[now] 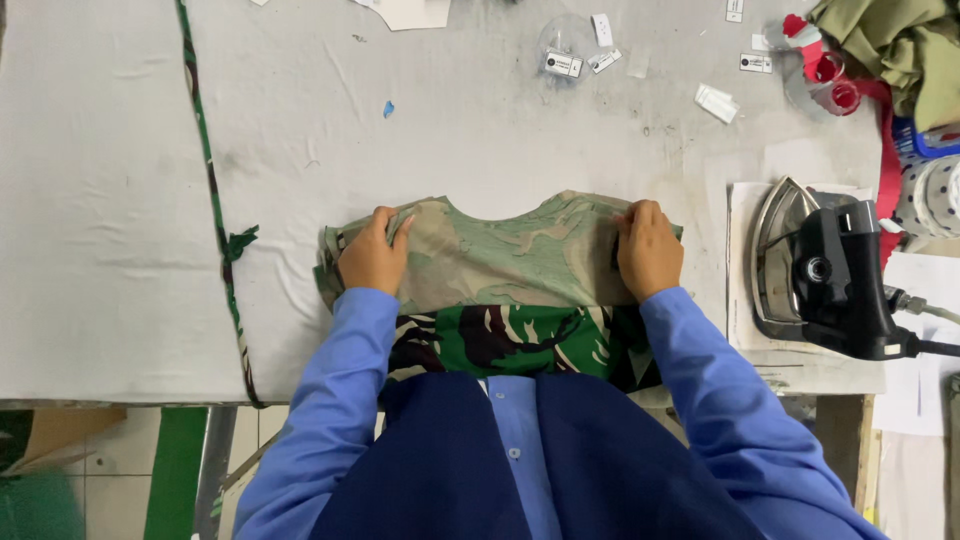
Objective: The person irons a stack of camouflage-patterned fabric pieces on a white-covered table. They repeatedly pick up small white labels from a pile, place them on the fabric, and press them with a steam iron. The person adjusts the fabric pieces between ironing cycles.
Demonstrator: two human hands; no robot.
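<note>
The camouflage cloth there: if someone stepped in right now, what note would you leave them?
Left hand: grip pinching the cloth's left corner.
Right hand: pressing down on the right corner.
Cloth: on the table at the near edge, pale inner side folded up over the green printed side.
Iron: resting to the right, untouched.
Done: fold laid across.
Left: flattening, it seems; the iron is not yet in use.

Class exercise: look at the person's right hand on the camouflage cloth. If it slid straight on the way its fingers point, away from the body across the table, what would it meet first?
The right hand would likely cross bare grey table first. Small white paper tags lie further up, slightly aside.
</note>
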